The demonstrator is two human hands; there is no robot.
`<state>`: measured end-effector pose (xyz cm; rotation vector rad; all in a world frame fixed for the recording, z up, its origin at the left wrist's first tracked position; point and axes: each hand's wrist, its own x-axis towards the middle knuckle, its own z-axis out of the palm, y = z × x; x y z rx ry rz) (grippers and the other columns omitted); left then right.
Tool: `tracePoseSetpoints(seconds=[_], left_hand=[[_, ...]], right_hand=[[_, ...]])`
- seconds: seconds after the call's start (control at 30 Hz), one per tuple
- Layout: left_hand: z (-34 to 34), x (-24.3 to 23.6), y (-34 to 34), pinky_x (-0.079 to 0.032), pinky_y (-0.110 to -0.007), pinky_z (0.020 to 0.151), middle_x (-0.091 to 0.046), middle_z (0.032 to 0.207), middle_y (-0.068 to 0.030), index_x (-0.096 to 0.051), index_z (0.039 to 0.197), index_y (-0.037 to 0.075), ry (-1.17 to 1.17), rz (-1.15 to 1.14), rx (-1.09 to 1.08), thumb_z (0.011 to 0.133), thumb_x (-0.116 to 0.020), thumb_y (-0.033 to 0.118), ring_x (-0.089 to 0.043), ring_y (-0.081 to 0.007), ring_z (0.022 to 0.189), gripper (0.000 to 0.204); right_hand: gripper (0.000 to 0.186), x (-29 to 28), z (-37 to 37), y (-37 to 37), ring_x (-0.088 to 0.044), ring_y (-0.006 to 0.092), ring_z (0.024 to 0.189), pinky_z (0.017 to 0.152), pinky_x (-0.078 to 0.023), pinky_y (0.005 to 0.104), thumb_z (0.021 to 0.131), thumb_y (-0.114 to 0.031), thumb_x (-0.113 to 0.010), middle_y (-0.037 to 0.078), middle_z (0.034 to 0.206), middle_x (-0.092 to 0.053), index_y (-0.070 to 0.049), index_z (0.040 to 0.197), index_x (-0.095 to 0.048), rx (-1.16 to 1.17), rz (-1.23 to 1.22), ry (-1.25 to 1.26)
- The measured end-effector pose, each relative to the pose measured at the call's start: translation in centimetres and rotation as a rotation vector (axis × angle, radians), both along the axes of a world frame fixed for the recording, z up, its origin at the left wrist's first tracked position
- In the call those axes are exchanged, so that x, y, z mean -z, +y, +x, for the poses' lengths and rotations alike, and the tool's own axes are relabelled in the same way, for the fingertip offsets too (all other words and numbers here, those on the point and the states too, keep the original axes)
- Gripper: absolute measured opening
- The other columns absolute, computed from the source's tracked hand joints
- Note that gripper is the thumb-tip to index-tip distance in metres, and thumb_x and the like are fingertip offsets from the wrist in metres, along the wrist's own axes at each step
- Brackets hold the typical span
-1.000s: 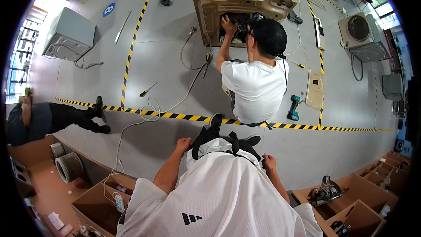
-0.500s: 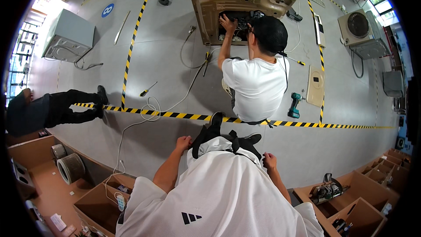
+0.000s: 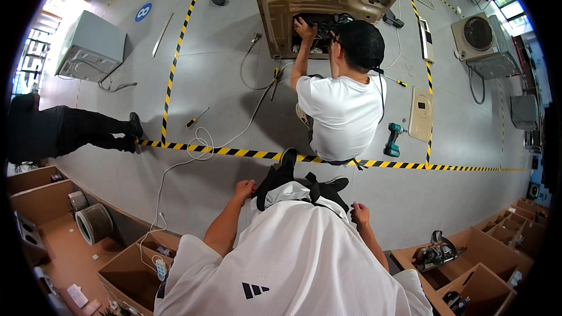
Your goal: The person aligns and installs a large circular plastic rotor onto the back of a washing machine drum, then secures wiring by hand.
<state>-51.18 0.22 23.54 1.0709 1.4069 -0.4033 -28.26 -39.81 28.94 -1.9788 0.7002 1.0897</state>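
My left hand [image 3: 245,188] hangs beside my left thigh, its fingers curled in with nothing seen in them. Close to my right thigh, my right hand [image 3: 359,213] is likewise curled and holds nothing that I can see. In front of me a co-worker [image 3: 342,111] in a white shirt and black cap crouches at a gold washing machine [image 3: 280,23] with its front opening bare. The co-worker's left hand [image 3: 305,28] reaches to the edge of that opening; the other hand is hidden behind the head.
A teal cordless drill [image 3: 393,141] and a gold panel [image 3: 420,114] lie right of the co-worker. A screwdriver [image 3: 197,117] and a white cable [image 3: 202,146] are on the floor at left. Another person [image 3: 76,130] stands far left. Brown bins [image 3: 477,240] flank me.
The person at the far left has shifted, legs now closer together. Neither of my hands has visibly moved, and the co-worker stays crouched with only a slight shift of the head.
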Motion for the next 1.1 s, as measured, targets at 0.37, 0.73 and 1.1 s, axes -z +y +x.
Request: tracePoseSetpoints(seconds=[0.37, 0.73, 1.1], left_hand=[[-0.7, 0.4, -0.4, -0.047, -0.027, 0.055, -0.060, 0.073, -0.0049, -0.064, 0.089, 0.003, -0.030, 0.052, 0.053, 0.089, -0.054, 0.029, -0.056, -0.0132, 0.060, 0.028], [-0.9, 0.5, -0.2, -0.047, -0.026, 0.056, -0.060, 0.075, -0.0047, -0.064, 0.093, 0.003, -0.057, 0.050, 0.031, 0.090, -0.053, 0.028, -0.056, -0.0125, 0.062, 0.028], [-0.8, 0.3, 0.5, -0.047, -0.026, 0.053, -0.060, 0.072, -0.0043, -0.064, 0.089, 0.003, -0.006, 0.037, 0.179, 0.089, -0.055, 0.028, -0.056, -0.0126, 0.060, 0.027]], right_hand=[[0.029, 0.1, -0.3, 0.3, -0.045, 0.0103, 0.045, 0.039, -0.035, 0.0243, 0.088, -0.031, -0.054, 0.004, 0.062, -0.054, -0.003, 0.090, -0.062, -0.017, -0.008, -0.011], [0.028, 0.3, -1.3, 0.0, -0.046, 0.0103, 0.045, 0.039, -0.036, 0.0243, 0.088, -0.030, -0.054, 0.004, 0.063, -0.055, -0.003, 0.091, -0.062, 0.017, -0.005, -0.009], [0.027, -0.7, -3.4, -1.0, -0.047, 0.0095, 0.045, 0.038, -0.035, 0.0240, 0.087, -0.028, -0.054, 0.004, 0.061, -0.055, -0.002, 0.087, -0.062, 0.157, 0.012, -0.063]])
